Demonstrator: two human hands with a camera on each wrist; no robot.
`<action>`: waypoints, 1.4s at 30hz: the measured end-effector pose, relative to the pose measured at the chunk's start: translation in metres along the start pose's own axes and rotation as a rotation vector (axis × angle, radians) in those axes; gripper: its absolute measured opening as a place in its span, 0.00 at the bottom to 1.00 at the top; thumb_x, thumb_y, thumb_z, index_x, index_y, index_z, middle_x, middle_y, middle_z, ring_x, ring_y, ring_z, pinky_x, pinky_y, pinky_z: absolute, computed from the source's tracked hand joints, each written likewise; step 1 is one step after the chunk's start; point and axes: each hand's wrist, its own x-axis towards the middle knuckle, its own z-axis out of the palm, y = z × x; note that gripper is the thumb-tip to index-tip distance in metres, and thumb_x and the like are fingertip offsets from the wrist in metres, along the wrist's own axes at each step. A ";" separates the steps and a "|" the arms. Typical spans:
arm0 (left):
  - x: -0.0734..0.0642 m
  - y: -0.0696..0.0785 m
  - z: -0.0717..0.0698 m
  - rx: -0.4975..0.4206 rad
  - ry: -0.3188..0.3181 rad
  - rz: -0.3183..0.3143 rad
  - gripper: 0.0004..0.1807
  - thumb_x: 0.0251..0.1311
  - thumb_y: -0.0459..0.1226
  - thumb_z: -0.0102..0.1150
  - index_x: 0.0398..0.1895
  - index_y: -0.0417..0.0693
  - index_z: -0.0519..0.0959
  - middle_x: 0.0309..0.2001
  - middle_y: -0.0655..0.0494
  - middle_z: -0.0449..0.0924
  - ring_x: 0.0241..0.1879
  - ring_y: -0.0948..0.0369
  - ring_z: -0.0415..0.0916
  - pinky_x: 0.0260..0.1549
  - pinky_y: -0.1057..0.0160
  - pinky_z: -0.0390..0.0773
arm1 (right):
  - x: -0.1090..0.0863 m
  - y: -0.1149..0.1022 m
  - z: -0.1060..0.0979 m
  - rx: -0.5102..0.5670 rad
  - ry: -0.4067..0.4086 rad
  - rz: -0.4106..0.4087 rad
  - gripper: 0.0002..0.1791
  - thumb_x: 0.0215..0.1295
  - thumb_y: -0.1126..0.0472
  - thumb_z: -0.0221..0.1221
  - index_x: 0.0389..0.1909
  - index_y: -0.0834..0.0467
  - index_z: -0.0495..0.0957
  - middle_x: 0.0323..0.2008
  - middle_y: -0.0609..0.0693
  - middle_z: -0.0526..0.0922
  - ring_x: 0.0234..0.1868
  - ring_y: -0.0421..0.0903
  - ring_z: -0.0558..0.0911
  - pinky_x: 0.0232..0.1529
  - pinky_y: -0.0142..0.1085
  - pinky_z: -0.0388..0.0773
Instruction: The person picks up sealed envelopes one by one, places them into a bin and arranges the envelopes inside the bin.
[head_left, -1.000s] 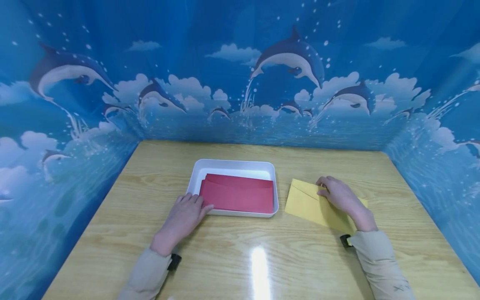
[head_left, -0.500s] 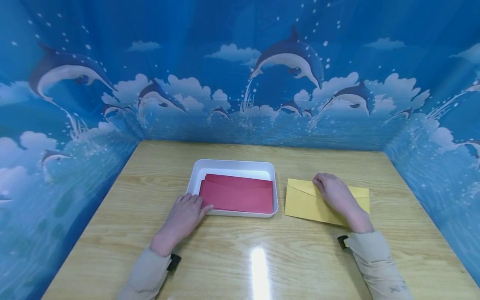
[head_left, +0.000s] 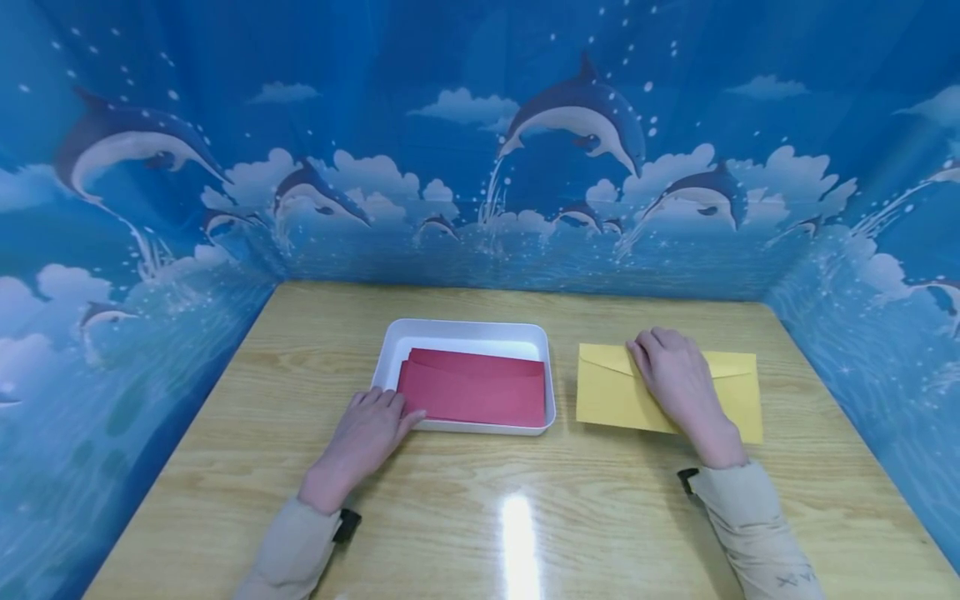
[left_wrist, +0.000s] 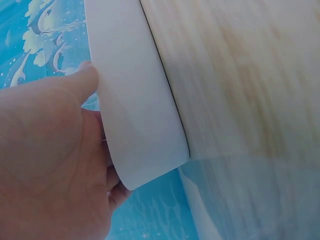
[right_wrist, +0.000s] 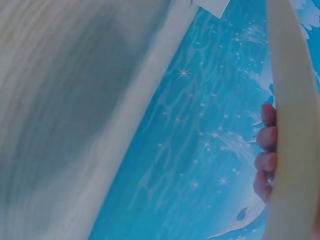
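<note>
My left hand (head_left: 363,446) grips the near left corner of a white tray (head_left: 468,325). In the left wrist view the thumb lies at the rim and the other fingers bend round the corner, beside the tray's outer wall (left_wrist: 135,100). Red envelopes (head_left: 480,387) lie stacked flat inside, flap side up. To the right of the tray, my right hand (head_left: 678,379) holds a yellow envelope (head_left: 611,392) by its far long edge, lifted off the table. The right wrist view shows the fingertips (right_wrist: 267,140) curled behind the envelope (right_wrist: 295,150).
The wood-grain table (head_left: 450,517) carries a bright light reflection near its front. A blue curtain (head_left: 420,192) printed with dolphins and clouds closes off the back and both sides. Each wrist wears a black strap below a beige sleeve (head_left: 750,525).
My right hand has taken hold of the yellow envelope's far edge, raised it and shifted it slightly right, straightening its slant. The left hand and tray stay where they were.
</note>
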 end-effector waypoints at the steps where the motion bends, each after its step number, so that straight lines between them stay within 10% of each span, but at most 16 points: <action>1: 0.000 0.000 0.000 0.001 -0.001 -0.001 0.19 0.74 0.48 0.54 0.38 0.40 0.78 0.34 0.49 0.78 0.41 0.49 0.74 0.49 0.49 0.70 | 0.001 -0.001 -0.001 -0.006 0.012 -0.006 0.09 0.70 0.64 0.62 0.33 0.66 0.81 0.28 0.58 0.80 0.29 0.57 0.78 0.31 0.48 0.72; 12: 0.000 0.000 0.000 0.008 -0.019 0.004 0.19 0.75 0.49 0.52 0.40 0.41 0.79 0.33 0.51 0.77 0.39 0.51 0.71 0.47 0.52 0.69 | 0.020 -0.014 -0.015 0.003 0.130 -0.023 0.10 0.71 0.63 0.61 0.32 0.65 0.79 0.29 0.59 0.80 0.32 0.59 0.79 0.32 0.49 0.69; 22: -0.001 0.000 0.001 0.022 0.005 0.010 0.18 0.74 0.49 0.54 0.36 0.42 0.78 0.31 0.52 0.76 0.38 0.51 0.72 0.45 0.52 0.70 | 0.064 -0.067 -0.008 0.051 0.148 -0.077 0.11 0.74 0.59 0.59 0.35 0.63 0.80 0.31 0.56 0.79 0.31 0.56 0.74 0.31 0.42 0.62; 42: 0.002 -0.003 0.003 0.012 -0.003 0.003 0.20 0.75 0.50 0.52 0.38 0.42 0.78 0.37 0.49 0.79 0.44 0.48 0.76 0.50 0.48 0.71 | 0.101 -0.162 0.035 0.339 -0.001 -0.234 0.14 0.69 0.80 0.52 0.51 0.68 0.77 0.42 0.59 0.78 0.44 0.55 0.77 0.48 0.42 0.78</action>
